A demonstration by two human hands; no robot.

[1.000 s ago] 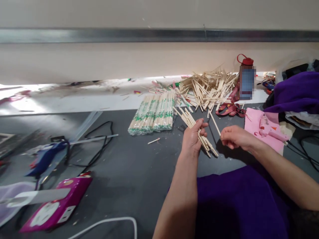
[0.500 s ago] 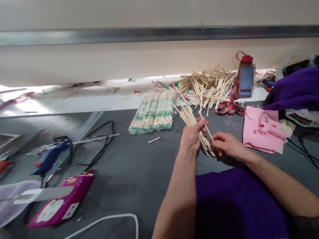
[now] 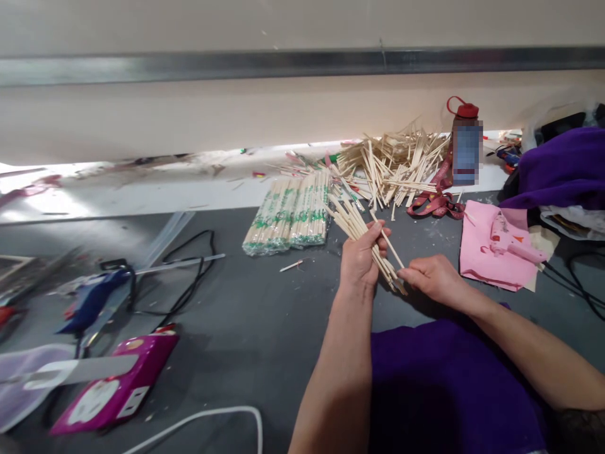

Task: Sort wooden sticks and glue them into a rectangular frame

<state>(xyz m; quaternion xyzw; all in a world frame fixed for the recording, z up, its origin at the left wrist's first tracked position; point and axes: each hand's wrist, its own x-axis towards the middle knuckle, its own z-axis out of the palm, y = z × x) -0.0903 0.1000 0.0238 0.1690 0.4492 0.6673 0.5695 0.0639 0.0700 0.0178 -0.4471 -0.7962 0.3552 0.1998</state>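
Note:
My left hand is closed round a bundle of thin wooden sticks, which look like chopsticks and slant from upper left to lower right. One single chopstick stands a little apart on the bundle's right side, its upper part by my left fingertips. My right hand pinches the lower end of that chopstick between thumb and finger. Beyond my hands lies a loose heap of similar sticks. To the left are chopsticks in clear wrappers with green print.
A red-capped bottle with a strap stands at the back right. On a pink cloth rests a pink glue gun. At left are a blue glue gun, black cable, a magenta box and a white cable.
My right fingers have closed into a tighter pinch on the single chopstick's lower end. That chopstick has shifted slightly left and tilted more. The bundle stays in my left hand.

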